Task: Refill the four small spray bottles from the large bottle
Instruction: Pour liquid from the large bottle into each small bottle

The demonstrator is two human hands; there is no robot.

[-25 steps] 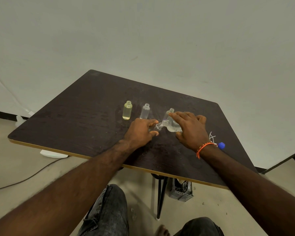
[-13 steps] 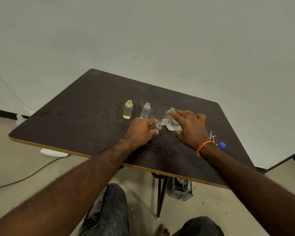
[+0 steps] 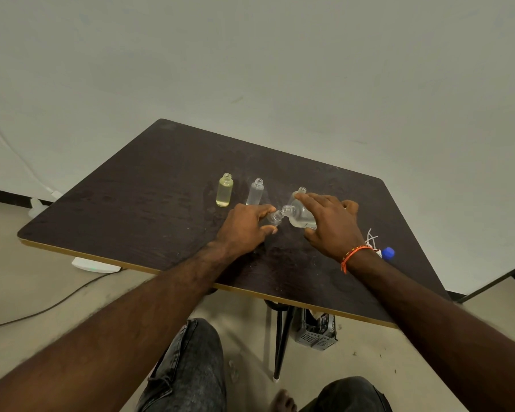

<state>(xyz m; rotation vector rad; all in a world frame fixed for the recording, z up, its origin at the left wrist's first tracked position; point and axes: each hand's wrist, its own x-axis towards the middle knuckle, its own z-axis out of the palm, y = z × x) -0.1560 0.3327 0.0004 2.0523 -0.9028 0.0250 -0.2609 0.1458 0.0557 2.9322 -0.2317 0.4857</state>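
My right hand (image 3: 329, 227) grips the large clear bottle (image 3: 299, 217) and tilts it leftward, its mouth against the open neck of a small clear bottle (image 3: 275, 217). My left hand (image 3: 244, 226) holds that small bottle, mostly hiding its body. A small bottle of yellowish liquid (image 3: 224, 190) stands uncapped at the left of the row. Beside it stands a small clear bottle (image 3: 255, 192), also uncapped. The neck of a third standing small bottle (image 3: 301, 190) shows just behind my right hand's fingers.
The dark wooden table (image 3: 149, 191) carries a blue cap (image 3: 388, 252) and white spray tubes (image 3: 371, 239) at the right, behind my right wrist. A grey crate (image 3: 315, 331) sits on the floor under the table. My knees are below the near edge.
Both hands and the two bottles have stayed almost still, with the large bottle held tilted at the small bottle's neck throughout.
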